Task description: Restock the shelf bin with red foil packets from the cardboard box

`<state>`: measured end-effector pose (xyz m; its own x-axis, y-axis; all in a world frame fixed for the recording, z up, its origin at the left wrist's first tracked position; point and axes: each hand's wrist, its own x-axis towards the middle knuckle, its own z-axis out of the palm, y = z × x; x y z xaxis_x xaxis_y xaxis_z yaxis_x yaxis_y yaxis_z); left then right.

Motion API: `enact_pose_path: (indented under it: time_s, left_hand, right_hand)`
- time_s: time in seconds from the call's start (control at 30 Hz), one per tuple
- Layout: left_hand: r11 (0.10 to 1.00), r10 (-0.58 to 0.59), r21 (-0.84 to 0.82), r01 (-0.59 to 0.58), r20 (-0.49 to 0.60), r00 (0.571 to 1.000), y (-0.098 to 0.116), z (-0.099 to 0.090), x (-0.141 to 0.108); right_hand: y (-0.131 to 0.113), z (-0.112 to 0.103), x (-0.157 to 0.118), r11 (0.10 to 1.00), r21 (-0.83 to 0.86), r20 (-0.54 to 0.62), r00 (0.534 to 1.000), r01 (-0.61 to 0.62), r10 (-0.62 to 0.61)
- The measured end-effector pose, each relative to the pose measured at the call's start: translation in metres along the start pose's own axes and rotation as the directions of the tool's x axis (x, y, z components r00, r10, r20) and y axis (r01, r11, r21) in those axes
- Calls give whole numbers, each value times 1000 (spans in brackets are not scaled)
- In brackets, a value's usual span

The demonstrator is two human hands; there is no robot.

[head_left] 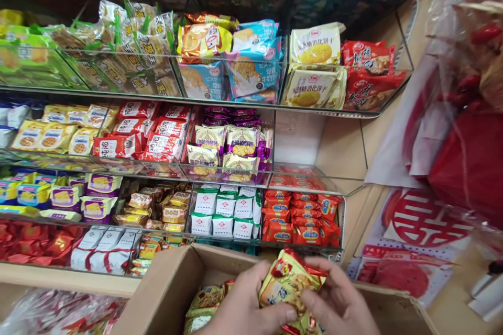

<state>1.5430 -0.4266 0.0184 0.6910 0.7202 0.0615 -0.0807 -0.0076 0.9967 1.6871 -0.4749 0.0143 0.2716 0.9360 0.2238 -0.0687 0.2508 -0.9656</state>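
Observation:
Above an open cardboard box (157, 285), my left hand (245, 303) and my right hand (340, 301) hold a gold snack packet (283, 283) with red edges between them. My left thumb presses on its front from below, and my right thumb lies on its right side. Part of another gold packet shows just beneath, between my hands; whether I grip that one too is unclear. Inside the box, left of my left hand, lie more gold and green snack packets (206, 301). My hands and the lower picture edge hide much of the box.
Clear-fronted shelves ahead hold wrapped biscuits, including white-and-green packets (226, 212), red-orange packets (277, 214) and cream packets (314, 44). A bare shelf compartment (296, 138) sits above the red-orange packets. Red decorations (467, 157) hang at right. Plastic-wrapped goods (66, 314) lie lower left.

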Motion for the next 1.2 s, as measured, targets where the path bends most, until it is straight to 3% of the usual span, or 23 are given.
enact_pose_path:
  time_s: [0.1, 0.17, 0.27, 0.33, 0.47, 0.63, 0.73, 0.87, 1.03, 1.1, 1.2]
  left_hand:
    - [985, -18, 171, 28, -64, 998, 17, -5, 1]
    - [994, 49, 105, -36, -124, 991, 26, -6, 4]
    - [989, 111, -55, -137, -330, 938, 28, -4, 11]
    - [976, 161, -66, -208, -425, 891, 24, -2, 15]
    - [955, 275, 21, -296, -437, 856, 19, 4, 21]
    - [921, 387, 207, -329, -551, 739, 22, 12, 27]
    - [894, 448, 279, -351, -558, 698, 22, 12, 28]
    - [871, 492, 300, -390, -532, 689, 19, 8, 26]
    - [898, 435, 188, -399, -528, 730, 19, 5, 20]
    - [895, 439, 183, -408, -527, 728, 20, 5, 17]
    - [869, 493, 239, -433, -488, 720, 24, -3, 12]
  right_hand:
    - [-18, -13, 14, 975, -222, 57, 998, 24, -11]
    - [-22, -19, 21, 939, -338, 79, 996, 58, -33]
    - [-17, -17, 25, 951, -304, -21, 997, 62, -72]
    - [-11, -11, 25, 973, -222, -86, 993, 57, -78]
    - [-5, -2, 27, 974, -194, -208, 966, 114, -154]
    - [-7, 7, 29, 932, -313, -268, 924, 185, -273]
    - [-7, 12, 27, 902, -372, -308, 888, 219, -342]
    - [-8, 15, 21, 854, -455, -318, 851, 251, -419]
    - [-11, 19, 12, 911, -322, -347, 864, 256, -365]
    - [-14, 20, 8, 936, -236, -258, 912, 260, -318]
    - [-28, 18, 5, 972, -151, -14, 982, 182, -186]
